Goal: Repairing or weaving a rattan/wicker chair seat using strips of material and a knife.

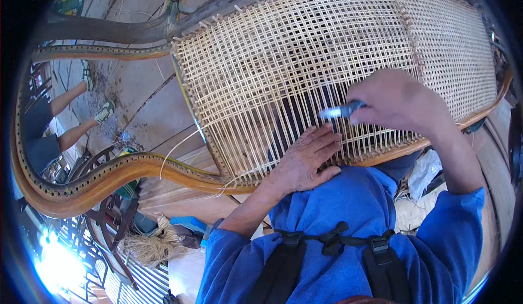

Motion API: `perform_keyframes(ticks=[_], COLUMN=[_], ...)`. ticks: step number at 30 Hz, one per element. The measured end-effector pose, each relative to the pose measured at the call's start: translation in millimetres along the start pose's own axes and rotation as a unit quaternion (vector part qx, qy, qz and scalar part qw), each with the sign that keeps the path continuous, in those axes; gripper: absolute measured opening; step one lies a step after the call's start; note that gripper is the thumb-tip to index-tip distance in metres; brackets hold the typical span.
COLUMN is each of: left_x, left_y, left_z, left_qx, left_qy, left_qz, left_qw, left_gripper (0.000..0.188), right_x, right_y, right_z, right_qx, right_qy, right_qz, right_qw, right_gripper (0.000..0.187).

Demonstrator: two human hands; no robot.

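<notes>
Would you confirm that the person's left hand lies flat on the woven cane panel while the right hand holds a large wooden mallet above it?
Not quite. The head view shows the right hand holding a slim, silvery pointed tool, not a wooden mallet. The rest stands: the left hand lies flat on the woven cane panel, and the right hand is above it.

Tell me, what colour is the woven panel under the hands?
Pale straw-yellow cane panel, woven in an open grid; the head view shows it.
</notes>
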State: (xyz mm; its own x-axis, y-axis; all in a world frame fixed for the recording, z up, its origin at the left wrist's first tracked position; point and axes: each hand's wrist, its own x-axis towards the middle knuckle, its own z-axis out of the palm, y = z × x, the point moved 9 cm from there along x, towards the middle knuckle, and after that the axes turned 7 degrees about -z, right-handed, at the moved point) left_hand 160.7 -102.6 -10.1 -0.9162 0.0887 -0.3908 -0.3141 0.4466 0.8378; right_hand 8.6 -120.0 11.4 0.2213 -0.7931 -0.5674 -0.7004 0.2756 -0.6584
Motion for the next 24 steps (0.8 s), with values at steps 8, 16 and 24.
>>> perform_keyframes(ticks=[8, 16, 24], left_x=[-4.1, -46.0, -123.4], left_y=[4.0, 18.0, 17.1], left_z=[-5.5, -32.5, -49.1], left_qx=[0.017, 0.101, 0.105], left_qy=[0.016, 0.149, 0.253], left_qz=[0.017, -0.030, -0.092], left_qw=[1.000, 0.983, 0.957], left_gripper=[0.048, 0.036, 0.024], right_x=[-16.6, -4.9, 19.8], right_y=[22.6, -17.1, -56.3], right_z=[-14.5, 29.8, -28.9], right_qx=[0.085, 0.094, -0.102], right_qy=[0.157, 0.085, 0.156], right_qz=[0.148, 0.035, -0.007], right_qw=[0.973, 0.991, 0.982], right_gripper=[0.034, 0.028, 0.027])
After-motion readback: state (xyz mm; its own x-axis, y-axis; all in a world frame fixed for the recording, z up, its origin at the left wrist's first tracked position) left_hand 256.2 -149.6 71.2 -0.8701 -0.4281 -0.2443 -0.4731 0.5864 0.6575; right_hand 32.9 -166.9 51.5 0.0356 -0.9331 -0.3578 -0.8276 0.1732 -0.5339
